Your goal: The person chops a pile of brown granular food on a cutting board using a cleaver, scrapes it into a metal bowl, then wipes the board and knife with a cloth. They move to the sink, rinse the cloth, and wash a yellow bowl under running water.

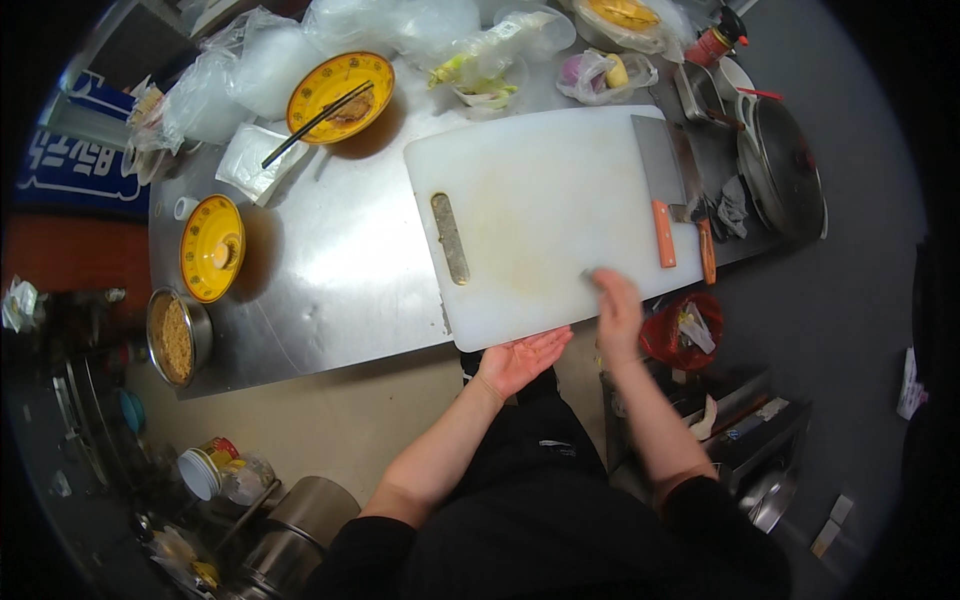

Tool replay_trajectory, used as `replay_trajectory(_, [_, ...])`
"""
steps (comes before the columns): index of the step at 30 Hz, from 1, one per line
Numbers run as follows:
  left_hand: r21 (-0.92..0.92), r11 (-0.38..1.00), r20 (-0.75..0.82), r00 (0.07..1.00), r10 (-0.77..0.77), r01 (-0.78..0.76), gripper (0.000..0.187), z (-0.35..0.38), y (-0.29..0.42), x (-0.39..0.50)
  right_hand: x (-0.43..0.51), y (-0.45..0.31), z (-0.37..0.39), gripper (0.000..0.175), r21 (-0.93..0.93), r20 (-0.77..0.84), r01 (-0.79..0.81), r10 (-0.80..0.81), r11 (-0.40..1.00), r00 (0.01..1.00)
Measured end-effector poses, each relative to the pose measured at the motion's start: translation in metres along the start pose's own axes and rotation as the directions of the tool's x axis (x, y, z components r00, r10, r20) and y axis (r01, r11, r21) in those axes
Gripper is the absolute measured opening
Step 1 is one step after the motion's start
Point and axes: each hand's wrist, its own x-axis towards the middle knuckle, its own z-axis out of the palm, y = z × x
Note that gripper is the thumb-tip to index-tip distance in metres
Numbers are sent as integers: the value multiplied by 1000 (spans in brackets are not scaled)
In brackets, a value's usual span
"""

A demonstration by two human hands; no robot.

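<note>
My left hand [525,361] is palm up at the near edge of a white plastic cutting board [540,202], fingers stretched and nothing in it. Blurred by motion, my right hand [619,311] is over the board's near right part; a small dark spot shows at its fingertips, too unclear to name. A cleaver [660,180] with an orange handle lies on the board's right side, and a second knife [705,240] with an orange handle lies beside it at the board's edge. The board rests on a stainless steel table [337,262].
Back left, a yellow bowl [341,97] holds food and black chopsticks [315,124]. Another yellow bowl [212,247] and a steel bowl of crumbs [178,337] stand at the left. Plastic bags [270,67] line the back. A lidded pan [784,169] sits right, above a red-lined bin [682,330].
</note>
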Motion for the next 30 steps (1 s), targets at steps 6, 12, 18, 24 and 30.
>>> replay_trajectory(6, [-52, 996, 272, 958, 87, -76, 47, -43, 25, -9, -19, -78, 47, 20, 411, 286, -56, -71, 910, 955])
replay_trajectory(12, [81, 995, -15, 998, 58, -57, 50, -19, 24, -25, 135, 20, 53, 26, 115, 14, 30, -32, 993, 999])
replay_trajectory(18, [65, 992, 7, 994, 108, -108, 49, -18, 21, -29, 49, -23, 95, 24, 250, 235, 382, -439, 890, 867])
replay_trajectory(24, [-46, 992, 173, 977, 125, -119, 49, -28, 16, -30, 33, -82, 62, 30, 564, 624, -47, -388, 825, 679])
replay_trajectory(30, [108, 977, -66, 979, 192, -184, 49, -11, 12, -41, 175, -42, 128, 24, 367, 295, 160, -278, 916, 914])
